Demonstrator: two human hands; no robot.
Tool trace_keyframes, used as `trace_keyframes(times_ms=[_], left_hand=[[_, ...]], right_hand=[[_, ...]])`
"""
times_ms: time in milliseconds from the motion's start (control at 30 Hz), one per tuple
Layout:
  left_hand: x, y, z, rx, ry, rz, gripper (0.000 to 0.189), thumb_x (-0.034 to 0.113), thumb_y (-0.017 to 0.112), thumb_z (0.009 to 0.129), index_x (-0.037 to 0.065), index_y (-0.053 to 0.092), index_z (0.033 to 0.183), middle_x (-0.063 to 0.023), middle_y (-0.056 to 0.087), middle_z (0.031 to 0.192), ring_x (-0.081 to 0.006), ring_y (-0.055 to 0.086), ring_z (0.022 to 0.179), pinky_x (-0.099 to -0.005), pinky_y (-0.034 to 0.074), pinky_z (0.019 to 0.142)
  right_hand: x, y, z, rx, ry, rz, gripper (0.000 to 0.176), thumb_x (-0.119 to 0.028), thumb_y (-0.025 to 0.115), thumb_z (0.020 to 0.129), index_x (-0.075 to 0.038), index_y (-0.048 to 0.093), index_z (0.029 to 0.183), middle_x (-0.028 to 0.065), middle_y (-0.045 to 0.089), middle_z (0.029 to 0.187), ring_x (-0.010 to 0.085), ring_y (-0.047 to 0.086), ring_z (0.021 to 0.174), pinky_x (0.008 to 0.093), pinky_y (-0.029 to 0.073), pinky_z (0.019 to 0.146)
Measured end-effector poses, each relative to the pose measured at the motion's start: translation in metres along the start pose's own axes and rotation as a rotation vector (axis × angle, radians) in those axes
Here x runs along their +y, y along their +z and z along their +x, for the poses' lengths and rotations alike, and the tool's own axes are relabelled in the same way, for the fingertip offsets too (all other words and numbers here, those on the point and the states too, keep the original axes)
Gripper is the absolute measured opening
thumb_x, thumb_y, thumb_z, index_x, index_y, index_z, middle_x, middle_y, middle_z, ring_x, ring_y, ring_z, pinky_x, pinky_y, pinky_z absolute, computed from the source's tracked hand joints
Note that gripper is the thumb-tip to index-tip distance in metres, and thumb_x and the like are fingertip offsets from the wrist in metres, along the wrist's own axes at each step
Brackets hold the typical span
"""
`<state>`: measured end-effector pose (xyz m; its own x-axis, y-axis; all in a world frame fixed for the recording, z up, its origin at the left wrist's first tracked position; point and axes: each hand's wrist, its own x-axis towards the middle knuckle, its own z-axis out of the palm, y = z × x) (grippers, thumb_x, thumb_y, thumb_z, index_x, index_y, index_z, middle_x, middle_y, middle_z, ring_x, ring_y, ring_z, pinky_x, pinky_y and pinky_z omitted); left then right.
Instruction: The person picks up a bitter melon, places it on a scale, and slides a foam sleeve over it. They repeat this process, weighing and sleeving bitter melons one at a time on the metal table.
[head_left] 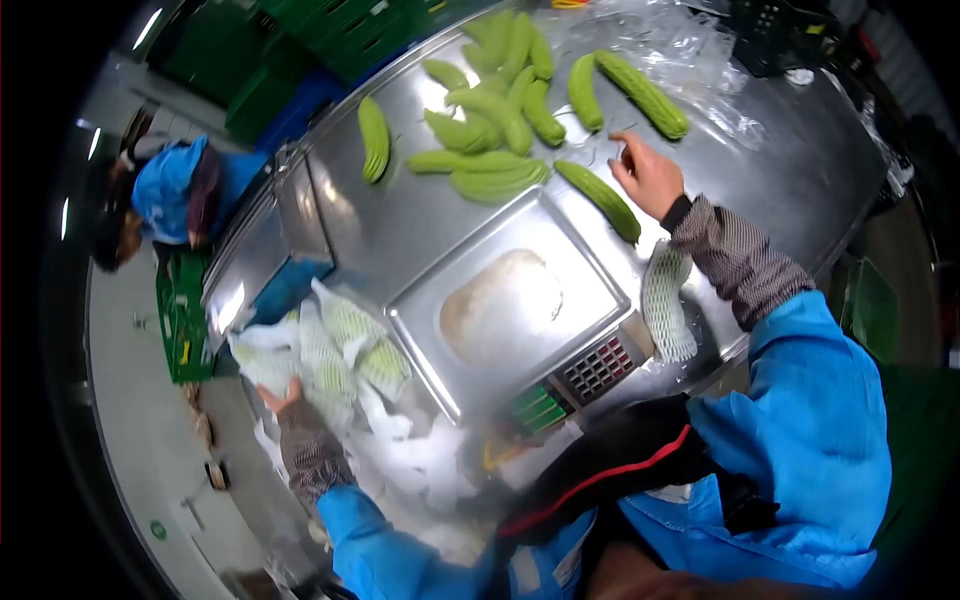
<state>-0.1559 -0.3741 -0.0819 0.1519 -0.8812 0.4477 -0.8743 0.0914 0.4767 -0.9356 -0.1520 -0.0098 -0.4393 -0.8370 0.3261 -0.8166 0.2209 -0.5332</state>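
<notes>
clearly, right hand beside gourd; keypad unreadable.

Right hand hovers over the surface, just beside a green gourd; left hand touches foam-wrapped gourds; a scale sits between them.

A produce packing room, seemingly. Bitter gourds cover a steel table beside a weighing scale. Green crates stand behind.

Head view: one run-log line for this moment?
left hand on net-wrapped gourds | right hand open beside bare gourds on steel table | scale between hands | foam net by right sleeve
</notes>
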Motion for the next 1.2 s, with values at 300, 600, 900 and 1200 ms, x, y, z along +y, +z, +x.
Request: trace_keyframes(times_ms=[300,600,900,1200], left_hand=[[0.053,-0.009,-0.022,-0.168,-0.431,0.354,0.072,0.015,0.069,0.077,-0.004,0.037,0.138,-0.0224,0.045,0.135,-0.0338,0.045,0.123,-0.0395,0.036,0.104],[0.253,-0.025,-0.086,-0.02,-0.011,-0.087,0.051,0.011,0.059,0.089,0.005,0.043,0.137,-0.0155,0.052,0.128,-0.0259,0.051,0.116,-0.0388,0.04,0.098],[0.422,0.022,-0.169,-0.753,-0.207,-0.93,0.036,0.02,0.052,0.096,0.0,0.05,0.126,-0.0132,0.065,0.097,-0.0216,0.063,0.09,-0.0323,0.051,0.086],[0.493,0.066,-0.235,-1.05,-0.654,-1.859,0.056,0.037,0.053,0.095,0.008,0.035,0.14,-0.013,0.046,0.135,-0.0297,0.046,0.123,-0.0457,0.038,0.103]], right_hand=[[0.153,0.005,0.101,-0.198,0.429,-0.573,0.064,-0.045,0.071,0.078,0.0,0.047,0.117,0.0227,0.059,0.101,0.0381,0.06,0.099,0.0444,0.05,0.084],[0.2,0.049,0.09,-0.113,0.557,0.073,0.071,-0.056,0.062,0.073,0.009,0.059,0.102,0.0228,0.066,0.094,0.0316,0.065,0.087,0.0379,0.05,0.078],[-0.002,-0.021,-0.072,-0.441,0.86,1.805,0.059,-0.053,0.039,0.092,-0.004,0.048,0.123,0.0129,0.057,0.09,0.0141,0.05,0.064,0.0261,0.039,0.05],[-0.074,-0.017,-0.15,-0.971,0.597,1.737,0.071,-0.053,0.043,0.087,0.002,0.042,0.132,0.0163,0.057,0.099,0.0187,0.056,0.074,0.0306,0.047,0.066]])
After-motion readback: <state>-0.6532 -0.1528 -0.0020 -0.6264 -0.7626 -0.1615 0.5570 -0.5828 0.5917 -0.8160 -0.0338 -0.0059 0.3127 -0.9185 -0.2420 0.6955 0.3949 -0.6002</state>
